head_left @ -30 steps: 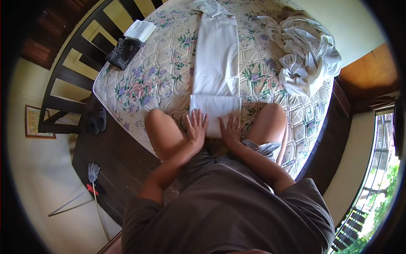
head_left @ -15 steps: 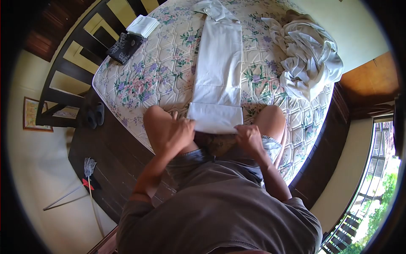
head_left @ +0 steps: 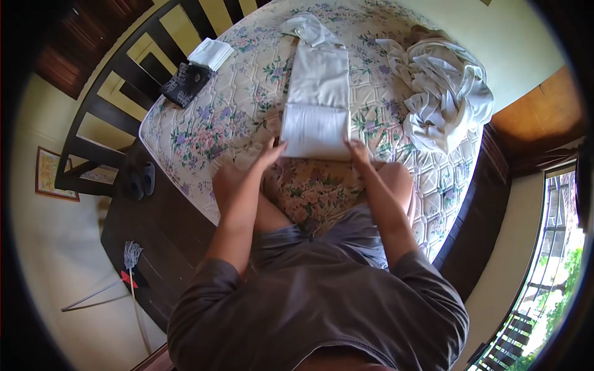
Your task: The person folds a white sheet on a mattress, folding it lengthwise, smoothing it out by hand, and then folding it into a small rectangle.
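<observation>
A long strip of white cloth [head_left: 319, 77] lies lengthwise on the mattress, its near end folded over into a flat rectangular panel. The far end is loosely bunched. My left hand [head_left: 270, 153] pinches the near left corner of the folded panel between thumb and fingers. At the opposite near corner, my right hand [head_left: 359, 154] grips the cloth's edge the same way. Between both hands the near edge runs almost straight, just beyond my knees.
A crumpled white cloth heap [head_left: 445, 93] lies on the right of the floral mattress [head_left: 204, 130]. By the headboard [head_left: 111, 114] are a folded white stack [head_left: 210, 54] and a folded black printed cloth [head_left: 185, 85]. Slippers [head_left: 141, 180] and a mop [head_left: 132, 255] are on the floor at left.
Both hands have moved away from my body, carrying the near edge of the cloth forward. The folded panel now covers more of the strip, and bare mattress shows between my legs.
</observation>
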Demonstrator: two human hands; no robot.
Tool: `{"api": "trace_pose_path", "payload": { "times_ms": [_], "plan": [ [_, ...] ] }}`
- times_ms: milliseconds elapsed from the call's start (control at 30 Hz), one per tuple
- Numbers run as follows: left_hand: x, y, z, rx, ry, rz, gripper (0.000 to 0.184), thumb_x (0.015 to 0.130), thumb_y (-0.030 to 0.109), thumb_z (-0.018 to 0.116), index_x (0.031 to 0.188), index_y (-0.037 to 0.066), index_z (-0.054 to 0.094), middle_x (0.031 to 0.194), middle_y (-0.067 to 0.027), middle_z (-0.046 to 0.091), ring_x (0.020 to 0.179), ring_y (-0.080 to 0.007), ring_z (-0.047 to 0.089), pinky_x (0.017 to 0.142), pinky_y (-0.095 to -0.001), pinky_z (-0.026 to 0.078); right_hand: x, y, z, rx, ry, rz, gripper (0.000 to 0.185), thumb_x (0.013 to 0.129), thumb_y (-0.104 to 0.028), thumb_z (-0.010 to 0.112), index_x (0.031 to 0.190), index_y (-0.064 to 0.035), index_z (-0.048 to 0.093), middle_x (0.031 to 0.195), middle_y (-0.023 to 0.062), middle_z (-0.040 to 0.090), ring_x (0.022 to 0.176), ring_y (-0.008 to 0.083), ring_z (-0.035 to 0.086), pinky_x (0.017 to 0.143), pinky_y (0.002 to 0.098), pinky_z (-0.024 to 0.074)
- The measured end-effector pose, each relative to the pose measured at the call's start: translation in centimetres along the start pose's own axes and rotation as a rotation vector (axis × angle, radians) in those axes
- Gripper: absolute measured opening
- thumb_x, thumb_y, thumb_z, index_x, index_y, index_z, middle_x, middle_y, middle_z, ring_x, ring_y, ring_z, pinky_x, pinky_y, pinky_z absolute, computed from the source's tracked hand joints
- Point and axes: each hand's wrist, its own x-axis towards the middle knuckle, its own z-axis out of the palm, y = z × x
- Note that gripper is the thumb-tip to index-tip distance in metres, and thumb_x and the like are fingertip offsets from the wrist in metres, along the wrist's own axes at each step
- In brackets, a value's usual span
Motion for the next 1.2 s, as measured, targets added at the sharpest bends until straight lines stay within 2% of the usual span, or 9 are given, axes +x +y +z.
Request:
{"api": "trace_pose_path", "payload": {
  "times_ms": [67,267,300,433,500,667,900,1000,1200],
  "plan": [
    [-1.2,-1.6,1.9,0.065,0.302,0.054,0.065,0.092,0.048,0.066,0.135,0.001,0.053,0.129,-0.0192,0.064,0.122,-0.032,0.059,0.099,-0.0417,0.046,-0.9,1.7,1.0,-0.142,0.072,-0.053,0.062,0.08,-0.031,0.083,0.129,-0.0026,0.057,0.097,0.0129,0.069,0.077,0.0201,0.066,0.066,0.0318,0.0541],
    [-0.6,-3.3,2.3,0.229,0.332,0.191,0.062,0.096,0.046,0.06,0.138,0.003,0.044,0.11,-0.0263,0.068,0.102,-0.0421,0.066,0.083,-0.0476,0.052,-2.4,2.1,1.5,-0.324,0.153,-0.084,0.063,0.083,-0.032,0.079,0.131,-0.0022,0.051,0.101,0.0185,0.069,0.086,0.0259,0.068,0.072,0.0385,0.0538],
    [-1.0,-3.1,2.6,0.285,0.333,0.167,0.063,0.096,0.045,0.06,0.139,0.003,0.042,0.109,-0.0266,0.068,0.101,-0.0431,0.065,0.083,-0.0487,0.052,-2.6,2.2,1.8,-0.417,0.141,-0.105,0.069,0.085,-0.037,0.075,0.14,-0.0091,0.043,0.109,0.0235,0.067,0.096,0.0361,0.067,0.085,0.047,0.051],
    [-4.4,-0.7,3.6,0.249,0.358,0.372,0.072,0.089,0.027,0.069,0.147,0.009,0.03,0.111,-0.0293,0.065,0.097,-0.048,0.064,0.08,-0.0544,0.051,-7.0,-5.6,1.6,-0.522,-0.04,0.072,0.083,0.079,-0.039,0.074,0.148,-0.0257,0.028,0.122,0.0241,0.063,0.109,0.0452,0.06,0.102,0.0562,0.0374],
    [-6.9,1.8,3.9,0.289,0.441,0.555,0.082,0.081,0.015,0.075,0.15,0.015,0.03,0.117,-0.0276,0.061,0.102,-0.0484,0.061,0.084,-0.0554,0.049,-9.4,-7.2,1.5,-0.715,-0.054,-0.108,0.084,0.076,-0.033,0.075,0.146,-0.0247,0.03,0.124,0.0222,0.061,0.115,0.0445,0.056,0.103,0.0561,0.0355],
    [-9.6,1.8,3.2,0.503,0.325,0.432,0.076,0.076,0.007,0.078,0.143,0.019,0.045,0.116,-0.0214,0.059,0.107,-0.042,0.057,0.092,-0.0503,0.047,-10.0,-4.7,1.4,-0.915,-0.067,-0.259,0.075,0.073,-0.017,0.073,0.139,-0.0183,0.037,0.125,0.0188,0.058,0.117,0.0418,0.052,0.095,0.0546,0.0363],
    [-15.4,3.1,2.2,0.566,0.335,0.3,0.063,0.077,0.003,0.072,0.136,0.017,0.054,0.111,-0.0175,0.065,0.103,-0.0404,0.061,0.09,-0.0514,0.047,-14.6,-5.9,-1.2,-1.036,-0.003,-0.657,0.037,0.079,-0.011,0.064,0.116,-0.0128,0.064,0.099,0.0107,0.066,0.104,0.0326,0.058,0.09,0.0491,0.0367],
    [-15.8,-4.1,3.3,0.364,0.375,0.437,0.056,0.077,0.001,0.069,0.13,0.015,0.056,0.112,-0.0158,0.066,0.102,-0.0392,0.063,0.088,-0.0506,0.048,-18.0,-6.6,-2.7,-0.967,-0.023,-0.649,0.033,0.076,-0.012,0.066,0.109,-0.0131,0.07,0.094,0.0091,0.064,0.1,0.0311,0.056,0.089,0.0487,0.0369],
    [-23.6,4.8,-0.8,0.568,0.129,0.498,0.043,0.072,-0.003,0.071,0.112,0.01,0.064,0.102,-0.0112,0.062,0.097,-0.0349,0.06,0.084,-0.0462,0.05,-22.0,-10.3,-6.7,-0.737,-0.263,-0.577,0.047,0.062,-0.002,0.07,0.108,-0.0113,0.073,0.096,0.0117,0.053,0.1,0.0315,0.053,0.088,0.042,0.0458]
  ]
}}
